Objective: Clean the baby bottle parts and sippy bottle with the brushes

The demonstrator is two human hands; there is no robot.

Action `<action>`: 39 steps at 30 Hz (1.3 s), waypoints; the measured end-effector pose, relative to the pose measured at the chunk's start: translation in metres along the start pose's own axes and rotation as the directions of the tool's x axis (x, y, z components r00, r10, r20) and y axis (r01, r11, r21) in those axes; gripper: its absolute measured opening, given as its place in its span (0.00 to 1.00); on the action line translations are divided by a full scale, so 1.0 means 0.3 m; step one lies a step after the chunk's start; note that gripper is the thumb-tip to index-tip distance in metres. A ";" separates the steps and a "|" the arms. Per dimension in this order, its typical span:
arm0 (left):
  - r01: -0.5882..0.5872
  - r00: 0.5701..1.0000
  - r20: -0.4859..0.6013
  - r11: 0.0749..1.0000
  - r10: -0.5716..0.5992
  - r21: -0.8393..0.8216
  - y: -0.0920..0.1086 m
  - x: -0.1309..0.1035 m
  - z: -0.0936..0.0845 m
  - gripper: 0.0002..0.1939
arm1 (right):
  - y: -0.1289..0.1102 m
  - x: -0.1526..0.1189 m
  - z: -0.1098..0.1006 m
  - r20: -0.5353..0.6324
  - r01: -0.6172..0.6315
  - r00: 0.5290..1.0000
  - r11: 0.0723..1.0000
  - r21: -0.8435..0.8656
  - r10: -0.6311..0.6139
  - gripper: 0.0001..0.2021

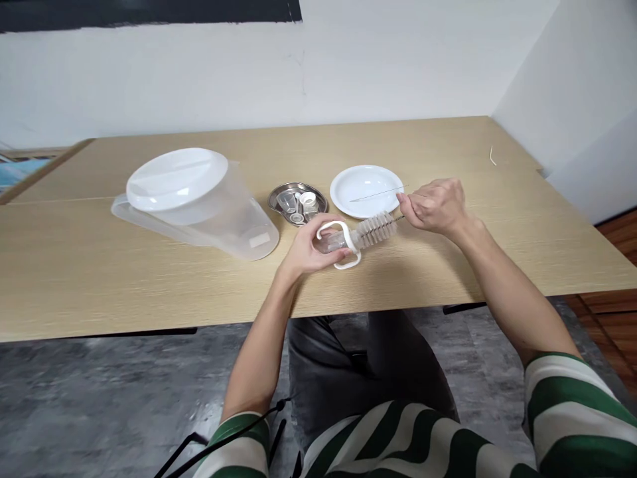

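My left hand [311,249] is wrapped round a clear baby bottle [328,243] with a white two-handled ring [352,244] at its mouth. The bottle lies tilted, its opening toward the right. In my right hand [432,206] is the thin wire stem of a bottle brush [375,230], fingers closed on it. The brush's pale bristles show at the bottle's mouth, mostly outside it; whether the tip is inside I cannot tell. A white plate [367,174] lies just behind the brush, with a thin wire-like piece [375,195] across it.
A metal dish [273,201] with several small bottle parts stands behind my left hand. To the left is a large translucent pitcher [219,212] with a white lid [179,174]. A small bent pale piece [492,157] lies at the table's [537,245] far right. A wall rises behind.
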State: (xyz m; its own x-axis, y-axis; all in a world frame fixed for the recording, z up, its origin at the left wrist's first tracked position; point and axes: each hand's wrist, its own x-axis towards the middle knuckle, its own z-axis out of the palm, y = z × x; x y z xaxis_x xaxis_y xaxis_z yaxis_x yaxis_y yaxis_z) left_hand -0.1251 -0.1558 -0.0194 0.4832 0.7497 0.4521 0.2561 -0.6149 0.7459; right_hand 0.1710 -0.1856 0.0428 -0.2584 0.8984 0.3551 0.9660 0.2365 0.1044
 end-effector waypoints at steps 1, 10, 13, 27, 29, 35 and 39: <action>-0.011 1.000 0.003 1.000 0.011 -0.004 -0.004 -0.002 -0.001 0.29 | 0.004 0.002 0.001 -0.002 0.002 1.000 1.000 0.003 -0.002 0.32; -0.067 0.990 -0.123 0.995 0.076 0.072 -0.016 -0.005 0.003 0.29 | -0.012 -0.015 0.058 -0.022 -0.073 0.997 0.997 -0.006 0.072 0.32; -0.032 0.995 -0.092 0.988 0.046 0.153 -0.003 -0.003 0.011 0.28 | -0.016 -0.028 0.055 -0.017 -0.065 0.998 0.998 -0.028 0.064 0.32; -0.108 0.994 -0.005 0.989 0.109 0.104 -0.013 -0.015 0.009 0.30 | 0.024 -0.013 0.007 0.020 0.020 1.000 0.999 -0.049 -0.019 0.36; -0.115 0.992 -0.033 0.990 0.118 0.083 -0.014 -0.013 0.009 0.30 | 0.023 -0.014 0.016 0.024 0.015 1.000 0.998 -0.062 -0.014 0.36; -0.042 0.998 0.055 0.999 0.043 -0.009 -0.014 -0.001 0.011 0.36 | 0.001 -0.028 0.029 0.047 -0.042 0.998 0.992 -0.117 0.047 0.35; -0.020 0.996 0.087 0.995 0.028 -0.095 -0.021 -0.002 0.021 0.43 | -0.015 -0.039 -0.001 0.053 -0.072 0.995 0.985 -0.156 0.081 0.35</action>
State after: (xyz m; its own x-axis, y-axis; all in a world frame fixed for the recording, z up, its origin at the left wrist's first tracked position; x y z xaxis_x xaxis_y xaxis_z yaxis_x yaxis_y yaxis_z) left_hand -0.1218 -0.1539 -0.0275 0.5613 0.7081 0.4283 0.1663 -0.6035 0.7799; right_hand 0.1697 -0.1972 0.0383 -0.1785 0.9330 0.3125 0.9687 0.1109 0.2222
